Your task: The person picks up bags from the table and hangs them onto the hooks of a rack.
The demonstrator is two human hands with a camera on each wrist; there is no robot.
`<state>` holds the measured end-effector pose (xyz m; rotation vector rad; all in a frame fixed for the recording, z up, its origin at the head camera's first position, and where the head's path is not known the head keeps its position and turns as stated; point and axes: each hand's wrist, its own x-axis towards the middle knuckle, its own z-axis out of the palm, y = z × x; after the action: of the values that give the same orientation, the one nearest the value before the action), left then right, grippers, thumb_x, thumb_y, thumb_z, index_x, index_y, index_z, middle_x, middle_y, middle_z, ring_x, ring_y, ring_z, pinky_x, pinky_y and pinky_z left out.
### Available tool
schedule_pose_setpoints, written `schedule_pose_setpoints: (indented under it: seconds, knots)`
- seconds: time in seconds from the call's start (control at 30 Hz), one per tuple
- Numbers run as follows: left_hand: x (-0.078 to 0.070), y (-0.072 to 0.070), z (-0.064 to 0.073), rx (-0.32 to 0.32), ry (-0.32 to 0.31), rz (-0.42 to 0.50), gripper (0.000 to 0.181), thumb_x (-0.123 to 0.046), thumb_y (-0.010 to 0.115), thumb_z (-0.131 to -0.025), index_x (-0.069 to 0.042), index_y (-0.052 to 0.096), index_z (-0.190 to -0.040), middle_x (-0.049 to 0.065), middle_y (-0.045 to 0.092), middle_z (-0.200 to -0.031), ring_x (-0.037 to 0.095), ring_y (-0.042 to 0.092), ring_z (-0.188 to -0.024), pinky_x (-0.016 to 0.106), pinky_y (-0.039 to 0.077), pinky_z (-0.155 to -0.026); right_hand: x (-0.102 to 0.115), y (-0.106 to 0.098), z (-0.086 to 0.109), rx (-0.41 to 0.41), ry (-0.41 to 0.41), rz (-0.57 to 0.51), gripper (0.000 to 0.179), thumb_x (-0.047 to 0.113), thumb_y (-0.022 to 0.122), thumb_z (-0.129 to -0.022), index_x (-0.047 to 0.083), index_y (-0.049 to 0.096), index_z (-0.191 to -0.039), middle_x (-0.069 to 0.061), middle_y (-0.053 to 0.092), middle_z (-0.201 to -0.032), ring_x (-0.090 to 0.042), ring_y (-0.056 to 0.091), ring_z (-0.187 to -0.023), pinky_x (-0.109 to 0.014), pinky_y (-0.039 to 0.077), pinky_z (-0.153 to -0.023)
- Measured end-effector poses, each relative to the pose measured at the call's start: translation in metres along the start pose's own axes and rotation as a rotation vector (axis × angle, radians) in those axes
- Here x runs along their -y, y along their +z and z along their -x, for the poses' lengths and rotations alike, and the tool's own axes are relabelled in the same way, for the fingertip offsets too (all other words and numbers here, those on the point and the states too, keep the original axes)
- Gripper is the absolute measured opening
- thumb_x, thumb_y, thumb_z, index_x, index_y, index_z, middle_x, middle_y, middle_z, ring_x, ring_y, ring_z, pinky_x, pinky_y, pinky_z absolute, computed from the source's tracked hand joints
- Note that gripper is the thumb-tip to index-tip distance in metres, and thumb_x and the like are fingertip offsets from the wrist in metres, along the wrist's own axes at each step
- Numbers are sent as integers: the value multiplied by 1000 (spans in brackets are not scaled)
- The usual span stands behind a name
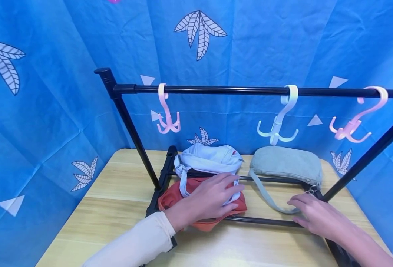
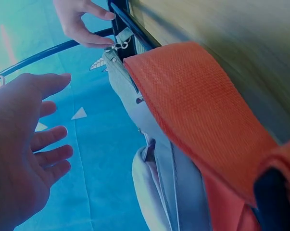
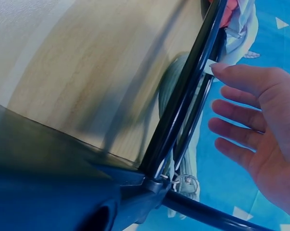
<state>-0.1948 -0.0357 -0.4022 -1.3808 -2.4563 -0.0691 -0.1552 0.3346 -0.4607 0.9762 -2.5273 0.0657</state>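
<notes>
My left hand hovers over a red bag and the strap of a pale lavender bag. In the left wrist view the left hand has loose, parted fingers and holds nothing. A broad orange-red strap shows close by. My right hand is beside the wrist strap of a grey-green pouch, near its metal rings. The right wrist view shows that hand's fingers apart, with nothing in the palm.
A black rack stands on the wooden table; its lower bars run beneath the bags. From its top rail hang a pink hook, a pale blue hook and another pink hook. Blue patterned cloth surrounds the table.
</notes>
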Motion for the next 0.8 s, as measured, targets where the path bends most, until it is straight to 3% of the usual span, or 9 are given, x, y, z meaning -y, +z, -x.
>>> schedule_pose_setpoints:
  seconds: [0.2,0.47,0.67,0.8]
  knots:
    - [-4,5,-10,-49,41,21,55,-45,68,-98,-26,55,-148,2,57,-152,21,52,-144,35,47,-117,-2,4,3,10,11,12,47,23,97,-59,11,76,-100,-3,73,-99,-24,70,-88,-39,62,-73]
    - [-9,13,-21,-96,98,-25,53,-46,73,-95,-25,61,-142,0,62,-146,17,55,-138,30,45,-118,-2,7,3,12,11,7,46,22,97,-59,11,77,-99,-3,73,-98,-24,71,-88,-38,62,-71]
    - [-13,18,-30,-83,116,-28,50,-41,74,-94,-23,63,-140,0,63,-144,17,57,-137,30,45,-119,-1,7,1,26,22,12,44,21,97,-60,12,77,-98,-2,73,-96,-23,70,-86,-37,62,-70]
    - [-15,21,-36,-83,130,-53,47,-40,72,-96,-23,64,-139,0,65,-140,17,58,-134,29,46,-118,1,5,-1,80,62,0,42,21,96,-63,13,78,-100,-2,74,-97,-23,71,-87,-38,62,-71]
